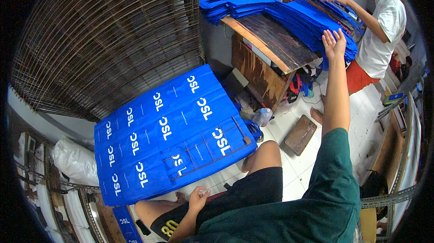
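Note:
My right hand [334, 42] reaches far forward, fingers spread, touching the edge of a spread-out pile of blue fabric bags [312, 22] on a wooden table [275, 44]. My left hand [197, 197] rests low by my knee, fingers loosely curled, holding nothing I can see. In front of my knees lies a wide board covered with rows of blue bags with white print [167, 134], and a thin frame of strips [208, 145] lies on its near right part.
Another person in a white shirt [382, 30] stands at the table's far side handling blue bags. A neat stack of blue bags [235, 3] sits at the table's back. A large wire rack [104, 35] leans at left. A plastic bottle [262, 116] and a brown board [299, 134] lie on the tiled floor.

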`<state>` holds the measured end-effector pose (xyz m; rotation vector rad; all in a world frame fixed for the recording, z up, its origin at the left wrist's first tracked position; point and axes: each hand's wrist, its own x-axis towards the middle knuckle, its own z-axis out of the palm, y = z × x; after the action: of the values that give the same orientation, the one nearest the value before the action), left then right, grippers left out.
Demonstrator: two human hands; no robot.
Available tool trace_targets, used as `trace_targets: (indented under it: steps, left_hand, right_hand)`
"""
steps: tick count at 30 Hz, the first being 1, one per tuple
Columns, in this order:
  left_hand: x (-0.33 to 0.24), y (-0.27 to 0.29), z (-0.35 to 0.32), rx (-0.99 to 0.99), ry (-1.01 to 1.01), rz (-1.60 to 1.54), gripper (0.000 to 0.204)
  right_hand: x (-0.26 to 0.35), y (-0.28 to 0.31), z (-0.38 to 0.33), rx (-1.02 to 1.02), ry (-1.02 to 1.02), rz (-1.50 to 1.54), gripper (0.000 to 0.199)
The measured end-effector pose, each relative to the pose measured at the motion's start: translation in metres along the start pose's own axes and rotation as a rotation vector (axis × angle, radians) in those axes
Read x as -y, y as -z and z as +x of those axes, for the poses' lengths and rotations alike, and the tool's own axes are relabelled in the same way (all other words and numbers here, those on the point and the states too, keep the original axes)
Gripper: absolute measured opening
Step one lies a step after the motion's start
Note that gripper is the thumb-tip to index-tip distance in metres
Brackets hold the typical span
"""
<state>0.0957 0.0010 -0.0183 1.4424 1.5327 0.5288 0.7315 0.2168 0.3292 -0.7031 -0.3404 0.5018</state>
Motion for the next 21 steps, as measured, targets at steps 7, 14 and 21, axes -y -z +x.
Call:
trace_targets:
  steps: [7,14,21]
  left_hand:
    - [0.027,-0.001,-0.001,-0.067,-0.006,-0.003,0.029]
    - [0.039,-0.004,0.001,-0.052,0.016,-0.045,0.029]
    - [0.009,-0.005,0.002,-0.060,-0.053,0.090,0.030]
  right_hand:
    - [-0.002,0.007,0.069,-0.427,0.691,-1.217,0.038]
    - [0.024,0.035,0.134,-0.143,0.512,-2.109,0.058]
    - [0.030,0.048,0.160,-0.018,0.365,-2.085,0.043]
